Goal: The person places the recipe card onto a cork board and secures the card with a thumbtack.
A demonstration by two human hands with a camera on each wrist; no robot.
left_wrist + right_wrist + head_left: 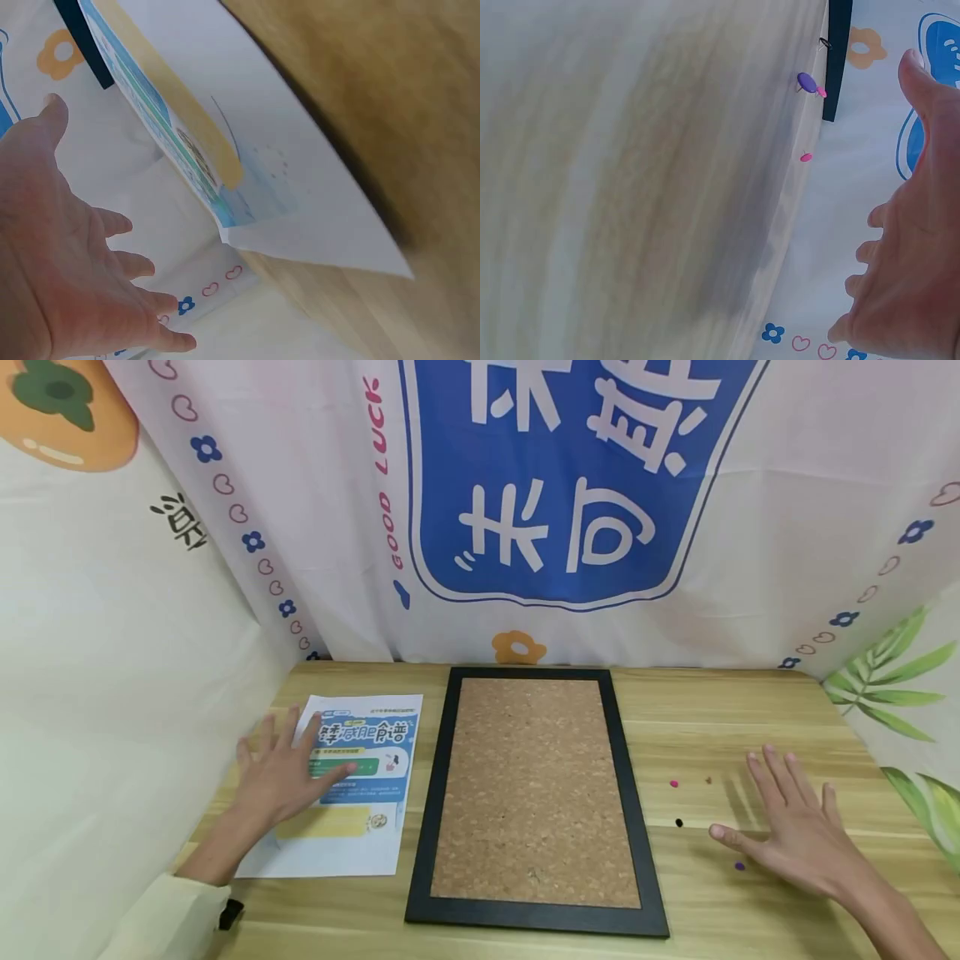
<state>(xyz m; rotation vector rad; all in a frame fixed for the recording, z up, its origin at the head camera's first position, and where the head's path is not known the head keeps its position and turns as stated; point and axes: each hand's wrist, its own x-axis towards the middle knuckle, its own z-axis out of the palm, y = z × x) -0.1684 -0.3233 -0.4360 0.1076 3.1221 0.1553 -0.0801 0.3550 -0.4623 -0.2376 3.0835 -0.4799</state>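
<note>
My left hand (281, 781) hovers with spread fingers over the left part of a printed paper sheet (337, 858). In the left wrist view a gap shows between that hand and the paper (322, 202). Beside the sheet lies a cork board (536, 793) in a black frame, flat on the table. My right hand (806, 843) is held above the table on the right, fingers apart, holding nothing. Several thumbtacks lie between it and the board, among them a pink thumbtack (674, 784), a black thumbtack (679, 822) and a purple thumbtack (739, 867). The purple thumbtack (806, 82) shows its pin in the right wrist view.
The wooden table (720, 718) meets a printed white curtain (337, 610) at its back edge. White cloth also hangs along the left and right sides. A black item (230, 914) sits at the left sleeve cuff.
</note>
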